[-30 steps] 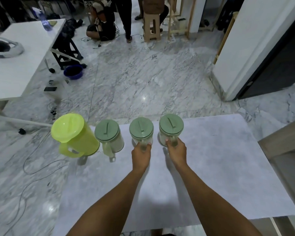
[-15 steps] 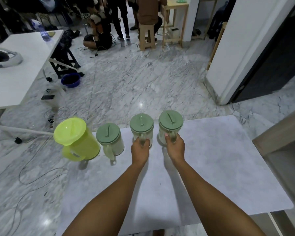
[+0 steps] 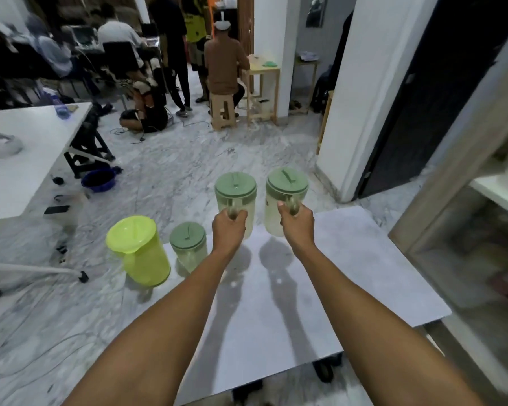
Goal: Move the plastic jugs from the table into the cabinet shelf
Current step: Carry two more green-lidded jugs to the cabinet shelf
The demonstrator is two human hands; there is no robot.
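Observation:
Two clear jugs with sage-green lids hang in the air above the grey table [image 3: 349, 259]. My left hand [image 3: 228, 227] grips the handle of the left jug [image 3: 235, 189]. My right hand [image 3: 296, 222] grips the handle of the right jug [image 3: 286, 183]. Their shadows fall on the tabletop below. A third green-lidded jug [image 3: 188, 247] and a lime-yellow jug [image 3: 140, 253] stand on the table's far left edge. The cabinet [image 3: 464, 230] with a white shelf [image 3: 499, 191] stands to the right.
A white pillar [image 3: 361, 92] and a dark doorway rise beyond the table on the right. A white table [image 3: 27, 153] stands at the left, with a blue basin [image 3: 99, 180] and cables on the marble floor. Several people sit and stand at the back.
Both hands have lifted their jugs off the table. The view has tilted upward, showing more of the room and the cabinet on the right.

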